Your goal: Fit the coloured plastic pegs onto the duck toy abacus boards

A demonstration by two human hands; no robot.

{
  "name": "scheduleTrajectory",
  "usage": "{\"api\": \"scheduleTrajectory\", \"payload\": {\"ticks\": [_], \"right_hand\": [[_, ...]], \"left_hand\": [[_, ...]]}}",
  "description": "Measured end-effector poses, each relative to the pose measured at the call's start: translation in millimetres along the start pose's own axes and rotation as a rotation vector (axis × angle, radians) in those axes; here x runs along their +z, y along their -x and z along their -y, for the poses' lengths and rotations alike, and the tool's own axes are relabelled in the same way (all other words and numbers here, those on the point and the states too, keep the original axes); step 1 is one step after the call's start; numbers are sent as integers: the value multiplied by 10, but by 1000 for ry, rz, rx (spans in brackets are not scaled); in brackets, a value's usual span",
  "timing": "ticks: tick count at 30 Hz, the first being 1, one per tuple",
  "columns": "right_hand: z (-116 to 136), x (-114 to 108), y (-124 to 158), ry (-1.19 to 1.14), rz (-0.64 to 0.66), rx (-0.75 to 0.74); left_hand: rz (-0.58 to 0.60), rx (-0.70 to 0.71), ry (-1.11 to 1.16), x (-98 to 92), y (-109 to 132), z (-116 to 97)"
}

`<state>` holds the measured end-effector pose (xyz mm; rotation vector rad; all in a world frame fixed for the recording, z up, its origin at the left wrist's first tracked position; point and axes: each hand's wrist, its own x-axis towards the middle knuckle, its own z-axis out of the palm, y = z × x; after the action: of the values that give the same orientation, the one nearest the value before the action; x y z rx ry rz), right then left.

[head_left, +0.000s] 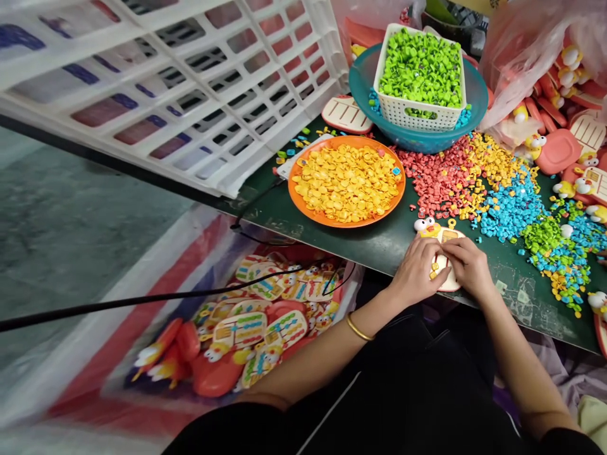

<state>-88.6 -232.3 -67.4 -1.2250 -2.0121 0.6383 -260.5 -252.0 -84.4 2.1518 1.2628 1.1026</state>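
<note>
Near the table's front edge lies a cream toy board [448,236] with a duck-like head and big white eyes. My left hand [418,270] is closed over its left side, fingers bent and thumb stretched across the board. Small yellow pieces [434,270] show between that thumb and the fingers. From the right, my right hand [468,265] presses its closed fingertips onto the board, close to the left fingertips. Whatever those right fingertips pinch is hidden. Left of the hands stands an orange plate [296,205] heaped with flat yellow pieces [348,183].
Loose red pieces [441,177], blue pieces [509,208] and green pieces [545,240] spread rightward. Behind, a white basket [417,114] of green pieces sits in a blue basin [478,104]. A white crate [227,139] leans at left. Filled boards [241,328] lie in a sack below.
</note>
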Motion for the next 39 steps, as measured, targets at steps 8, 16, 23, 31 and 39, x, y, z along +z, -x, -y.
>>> {"api": "scheduleTrajectory", "payload": {"ticks": [8,16,23,31,39], "right_hand": [[-213,-123,-748,402,-122,396],[-197,-263,-296,-97,-171,416],[-181,-80,-32,67,-228,232],[46,43,133,98,-111,91],[-365,-201,-46,374,-355,315]], "left_hand": [[64,21,-134,-24,-5,-25],[-46,27,-52,1,-13,-13],[-63,101,-39,34,6,3],[30,-36,-135,8,-51,-9],[141,80,-197,-35,-62,-68]]}}
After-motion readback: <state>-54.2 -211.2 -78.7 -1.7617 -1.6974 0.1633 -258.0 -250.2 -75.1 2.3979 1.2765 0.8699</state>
